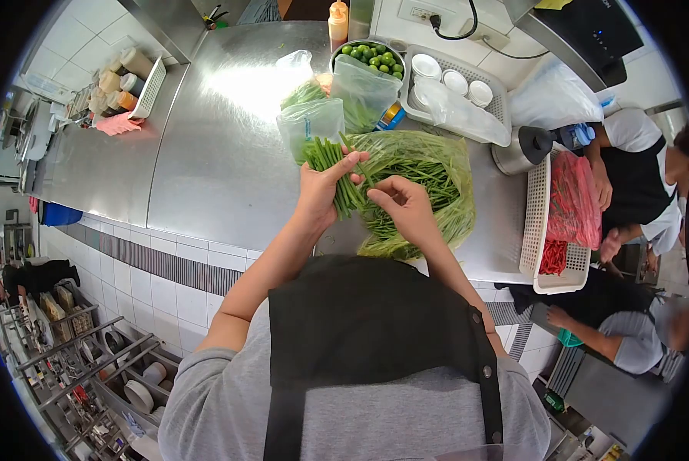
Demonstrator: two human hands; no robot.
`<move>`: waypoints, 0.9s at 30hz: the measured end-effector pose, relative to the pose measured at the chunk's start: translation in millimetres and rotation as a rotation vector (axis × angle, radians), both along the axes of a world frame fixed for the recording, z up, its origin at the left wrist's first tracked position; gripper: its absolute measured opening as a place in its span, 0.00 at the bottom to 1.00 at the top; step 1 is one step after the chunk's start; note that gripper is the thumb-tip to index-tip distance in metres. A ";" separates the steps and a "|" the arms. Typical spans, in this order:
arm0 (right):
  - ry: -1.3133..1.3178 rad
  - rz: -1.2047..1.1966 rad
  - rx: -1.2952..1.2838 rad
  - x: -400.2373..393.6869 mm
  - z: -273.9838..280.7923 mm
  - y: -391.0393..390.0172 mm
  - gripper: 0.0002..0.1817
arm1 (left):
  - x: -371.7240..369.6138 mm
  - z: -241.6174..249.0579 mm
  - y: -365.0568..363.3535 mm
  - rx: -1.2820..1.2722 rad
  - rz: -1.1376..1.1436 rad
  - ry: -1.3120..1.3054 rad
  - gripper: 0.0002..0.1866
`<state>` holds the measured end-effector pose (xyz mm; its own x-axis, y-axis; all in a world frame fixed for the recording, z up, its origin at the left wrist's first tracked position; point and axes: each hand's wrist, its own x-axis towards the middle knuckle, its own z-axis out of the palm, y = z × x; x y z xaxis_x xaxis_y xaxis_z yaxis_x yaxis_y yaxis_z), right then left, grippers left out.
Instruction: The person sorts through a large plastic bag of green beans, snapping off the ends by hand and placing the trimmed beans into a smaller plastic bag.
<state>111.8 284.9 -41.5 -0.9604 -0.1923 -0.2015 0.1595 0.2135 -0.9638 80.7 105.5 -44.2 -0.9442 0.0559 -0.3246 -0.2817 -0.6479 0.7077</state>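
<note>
A bundle of green beans (331, 165) is held in my left hand (323, 186), whose thumb and fingers wrap round it. Just to its right, my right hand (403, 206) has thumb and fingertips pressed together at a thin green bean, beside the bundle. Under and behind my right hand, a large open clear bag (458, 165) full of green beans lies on the steel counter (221, 180). Smaller plastic bags (311, 123) with green contents stand beyond my left hand.
Behind are a bowl of green limes (371, 58), a sauce bottle (338, 23) and a basket with white-lidded tubs (467, 115). At right, a white basket (536, 223) holds red chillies, near a metal jug (513, 154) and two co-workers. A condiment basket (151, 88) stands far left.
</note>
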 end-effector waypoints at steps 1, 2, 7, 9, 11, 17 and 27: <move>0.000 0.001 -0.001 0.2 -3.3 -0.1 0.08 | 1.0 -0.1 -0.3 -0.001 0.019 0.012 0.11; 0.102 -0.034 -0.050 -0.8 -9.5 -0.4 0.07 | 1.5 0.6 -1.2 -0.002 0.022 0.013 0.11; 0.251 -0.071 -0.344 -13.7 5.1 14.8 0.04 | 0.8 -6.9 -11.7 0.054 0.050 -0.006 0.09; 0.204 -0.219 -0.181 -24.5 7.0 28.3 0.03 | 1.7 -8.8 -16.2 0.041 0.023 -0.017 0.09; 0.279 -0.232 -0.042 -30.6 -7.4 44.2 0.03 | 0.9 -10.1 -15.6 0.028 -0.005 -0.027 0.09; 0.262 -0.096 0.647 -30.4 -37.4 58.7 0.07 | 3.3 -27.2 -11.0 0.264 -0.090 -0.141 0.13; 0.503 -0.072 0.838 -35.7 -48.2 50.8 0.05 | 11.9 -19.5 4.4 0.093 -0.169 -0.232 0.14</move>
<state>76.1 335.7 -89.6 -0.9756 -0.1108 0.1898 -0.1885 0.8657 -0.4637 92.6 109.9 -63.7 -0.8204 0.2457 -0.5163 -0.5381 -0.6369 0.5521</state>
